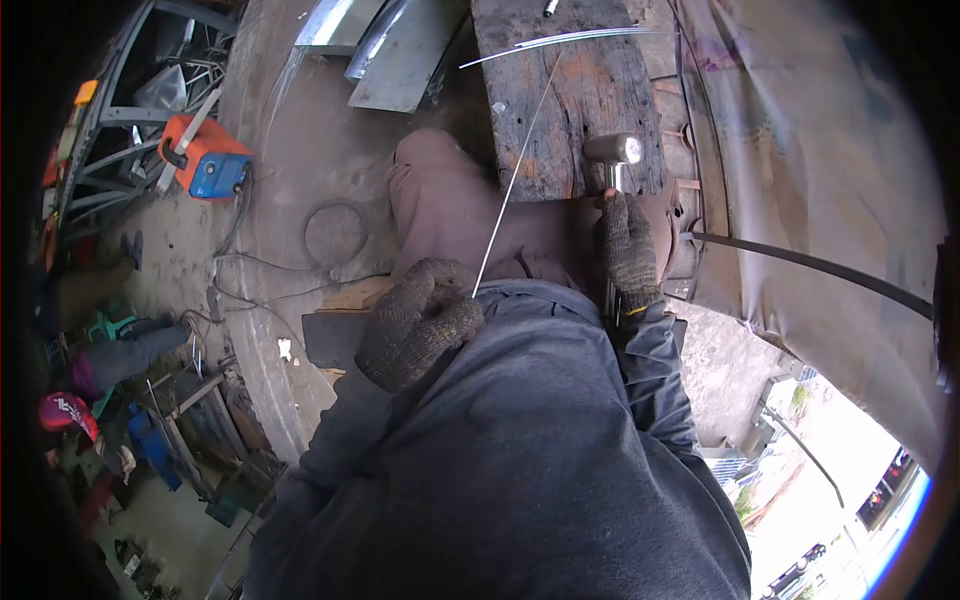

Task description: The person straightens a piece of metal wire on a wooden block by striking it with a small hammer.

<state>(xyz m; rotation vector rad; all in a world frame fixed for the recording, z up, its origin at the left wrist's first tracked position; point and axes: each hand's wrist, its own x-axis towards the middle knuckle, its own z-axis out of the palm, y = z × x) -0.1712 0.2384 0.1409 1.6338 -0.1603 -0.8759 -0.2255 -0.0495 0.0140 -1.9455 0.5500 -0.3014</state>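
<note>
My left hand (pixel 420 322), in a dark knitted glove, is closed in front of my waist. A thin metal rod (pixel 513 180) runs from its fingers up over the near end of the wooden board (pixel 560 120). My right hand (pixel 628 245), gloved too, grips the handle of a hammer (pixel 612 150) whose metal head lies over the board's near right corner. Farther up, several thin loose rods (pixel 570 37) lie across the scorched, worn wood. The board's near end is between my knees.
Sheet metal pieces (pixel 400 70) lie beyond my left knee. On the left floor stands an orange and blue machine (pixel 207 157) with a coiled cable (pixel 335 235). A tarp (pixel 800 150) hangs at right. A person in a red cap (pixel 70 412) is at far left.
</note>
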